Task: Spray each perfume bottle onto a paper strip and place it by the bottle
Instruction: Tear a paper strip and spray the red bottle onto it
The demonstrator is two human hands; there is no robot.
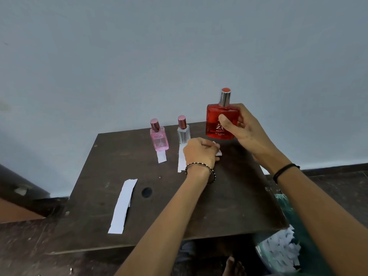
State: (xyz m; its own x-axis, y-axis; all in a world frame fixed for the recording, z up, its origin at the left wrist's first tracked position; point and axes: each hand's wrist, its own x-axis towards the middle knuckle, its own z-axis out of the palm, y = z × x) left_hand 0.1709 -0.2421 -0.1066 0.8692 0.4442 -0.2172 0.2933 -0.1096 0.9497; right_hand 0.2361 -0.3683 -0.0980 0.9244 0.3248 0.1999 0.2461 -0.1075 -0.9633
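Note:
My right hand [242, 127] grips a red perfume bottle [216, 121] with a silver collar and red top, held upright above the back right of the dark table [209, 206]. My left hand [200, 154] rests low on the table, its fingers curled round a small white paper strip [218, 151] just below the red bottle. A pink bottle [159, 139] stands at the back with a strip [161, 157] in front of it. Beside it stands a clear bottle [183, 133] with a strip [181, 160] partly hidden by my left hand.
A stack of long white paper strips [123, 206] lies at the front left, next to a round hole [146, 192] in the tabletop. A green container with several paper scraps [278, 250] sits below the table's right edge. The wall stands close behind the bottles.

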